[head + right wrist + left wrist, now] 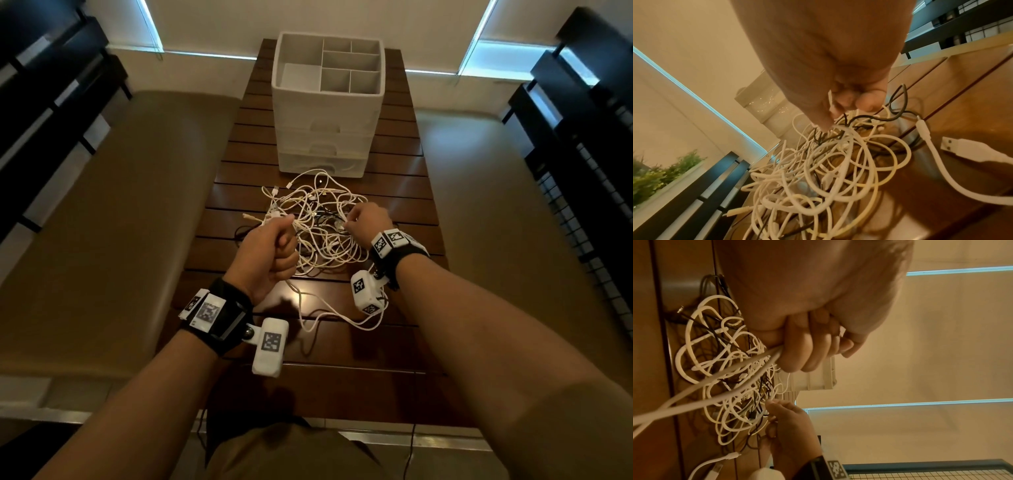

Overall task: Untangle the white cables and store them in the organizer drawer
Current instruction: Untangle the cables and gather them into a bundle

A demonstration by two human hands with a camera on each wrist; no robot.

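Observation:
A tangle of white cables [318,219] mixed with some black ones lies on the slatted wooden table [394,202], just in front of the white organizer [327,102]. My left hand [274,253] is a fist gripping white cable strands [748,366] that trail toward me. My right hand [368,219] pinches strands at the tangle's right side, seen close in the right wrist view with its fingertips [867,104] in the cables [818,170]. The organizer's front drawers [322,161] look closed.
Tan cushioned benches [120,205] flank the table on both sides. Dark shelving [582,120] stands at the far left and right. A loose white USB plug [953,144] lies on the table near my right wrist. Green plants [663,175] sit beyond the bench.

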